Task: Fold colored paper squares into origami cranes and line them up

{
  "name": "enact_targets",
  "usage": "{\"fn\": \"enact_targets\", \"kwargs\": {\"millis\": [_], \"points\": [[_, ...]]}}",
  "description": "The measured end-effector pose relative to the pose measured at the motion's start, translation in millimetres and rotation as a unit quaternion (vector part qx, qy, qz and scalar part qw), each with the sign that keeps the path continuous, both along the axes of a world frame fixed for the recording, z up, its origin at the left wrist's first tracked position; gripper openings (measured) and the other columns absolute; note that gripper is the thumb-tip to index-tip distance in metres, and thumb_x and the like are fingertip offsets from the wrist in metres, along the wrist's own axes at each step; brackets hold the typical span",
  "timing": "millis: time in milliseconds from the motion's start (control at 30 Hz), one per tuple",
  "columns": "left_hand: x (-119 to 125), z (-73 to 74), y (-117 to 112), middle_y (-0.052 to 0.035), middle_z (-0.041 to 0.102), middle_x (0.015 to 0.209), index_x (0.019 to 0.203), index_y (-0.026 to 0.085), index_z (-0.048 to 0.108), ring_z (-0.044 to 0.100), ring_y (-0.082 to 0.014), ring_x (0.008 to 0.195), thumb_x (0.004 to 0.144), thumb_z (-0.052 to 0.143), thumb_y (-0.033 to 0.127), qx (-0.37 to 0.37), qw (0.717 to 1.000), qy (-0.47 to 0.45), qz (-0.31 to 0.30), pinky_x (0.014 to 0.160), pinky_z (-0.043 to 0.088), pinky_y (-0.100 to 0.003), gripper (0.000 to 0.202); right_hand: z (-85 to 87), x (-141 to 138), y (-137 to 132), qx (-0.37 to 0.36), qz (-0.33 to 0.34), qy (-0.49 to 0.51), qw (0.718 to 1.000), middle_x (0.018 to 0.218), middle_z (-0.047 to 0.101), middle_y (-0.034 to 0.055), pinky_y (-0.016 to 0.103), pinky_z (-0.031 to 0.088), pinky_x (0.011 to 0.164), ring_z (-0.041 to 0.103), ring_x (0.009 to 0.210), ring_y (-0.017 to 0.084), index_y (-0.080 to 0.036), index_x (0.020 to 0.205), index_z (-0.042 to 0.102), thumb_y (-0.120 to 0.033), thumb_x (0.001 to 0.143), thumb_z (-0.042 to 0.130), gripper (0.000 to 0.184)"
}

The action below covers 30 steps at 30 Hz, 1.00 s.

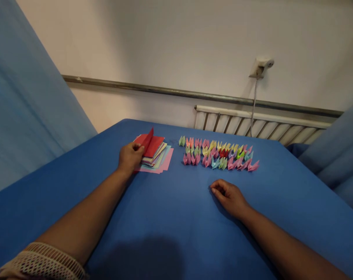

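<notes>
My left hand (131, 155) reaches to a stack of coloured paper squares (158, 157) on the blue table (170, 217). Its fingers pinch the top red sheet (149, 143), whose near edge is lifted and bent upward. To the right of the stack lie several small folded paper pieces (218, 155) in pink, yellow, green and red, set in rows. My right hand (229, 196) rests on the table in front of those rows, fingers curled loosely, holding nothing and touching no paper.
Blue curtains hang at the left (27, 101) and right (339, 144). Behind the table is a white wall with a metal rail (176, 92), a radiator (260, 124), and a wall socket (260, 67) with a cable hanging down.
</notes>
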State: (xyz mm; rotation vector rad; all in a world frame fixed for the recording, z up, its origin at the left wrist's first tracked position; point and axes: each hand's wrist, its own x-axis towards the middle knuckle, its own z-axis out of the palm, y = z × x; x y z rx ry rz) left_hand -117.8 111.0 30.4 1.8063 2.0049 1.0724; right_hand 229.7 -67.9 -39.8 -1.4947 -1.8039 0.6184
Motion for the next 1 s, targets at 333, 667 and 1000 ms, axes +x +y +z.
{"fn": "enact_targets", "kwargs": {"millis": [333, 667, 1000], "points": [[54.5, 40.7, -61.6, 0.0017, 0.062, 0.076, 0.091, 0.022, 0.052, 0.062, -0.0138, 0.062, 0.076, 0.062, 0.031, 0.095, 0.915, -0.380, -0.097, 0.060, 0.052, -0.027, 0.020, 1.9, -2.9, 0.1, -0.015, -0.009, 0.159, 0.987, 0.091, 0.068, 0.0053, 0.032, 0.050, 0.075, 0.065, 0.080, 0.019, -0.021, 0.098, 0.061, -0.045, 0.090, 0.052, 0.027], [118.5, 17.3, -130.6, 0.0005, 0.069, 0.076, 0.091, 0.017, 0.054, 0.066, -0.0131, 0.064, 0.056, 0.082, 0.020, -0.220, 0.818, -0.471, -0.247, 0.064, 0.053, -0.025, 0.044, 23.6, 2.3, 2.5, -0.099, 0.043, 0.545, 0.831, 0.096, 0.072, 0.0077, 0.035, 0.051, 0.082, 0.067, 0.091, 0.023, -0.021, 0.100, 0.067, -0.078, 0.084, 0.038, 0.066], [119.3, -12.0, -118.9, 0.0019, 0.066, 0.070, 0.107, 0.018, 0.055, 0.061, -0.0145, 0.059, 0.074, 0.064, 0.032, -0.246, 0.888, -0.238, -0.306, 0.055, 0.045, -0.025, 0.037, -0.2, 0.7, 12.9, -0.096, -0.012, 0.351, 0.931, 0.071, 0.066, -0.0023, 0.028, 0.050, 0.062, 0.061, 0.065, 0.015, -0.022, 0.074, 0.059, -0.043, 0.073, 0.073, 0.026]]}}
